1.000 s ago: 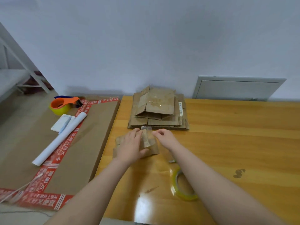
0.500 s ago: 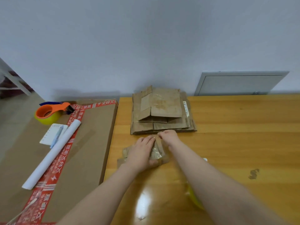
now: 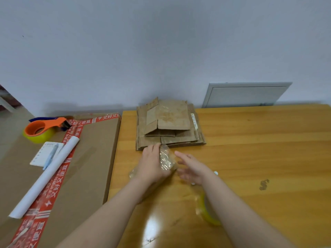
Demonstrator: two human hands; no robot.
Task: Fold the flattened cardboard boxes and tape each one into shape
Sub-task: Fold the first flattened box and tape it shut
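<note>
Looking down at a small cardboard box [image 3: 167,161] wrapped in shiny clear tape, sat on the wooden table [image 3: 250,158] right in front of the stack of flattened boxes [image 3: 170,122]; pinned under the left hand [image 3: 151,164], laid flat on top with fingers fairly straight, tips reaching the stack's near edge; right hand [image 3: 192,170] just beside the box on its right, fingers spread and loose, gripping nothing, a bit blurred so can't tell about contact; yellow tape roll [image 3: 210,212] half hidden under the right forearm. As for writing: can read 又好又便宜 in white on the red tape [image 3: 55,187] across the big carton [image 3: 93,158] off to the left; white label [image 3: 194,120] on the stack too small to read
</note>
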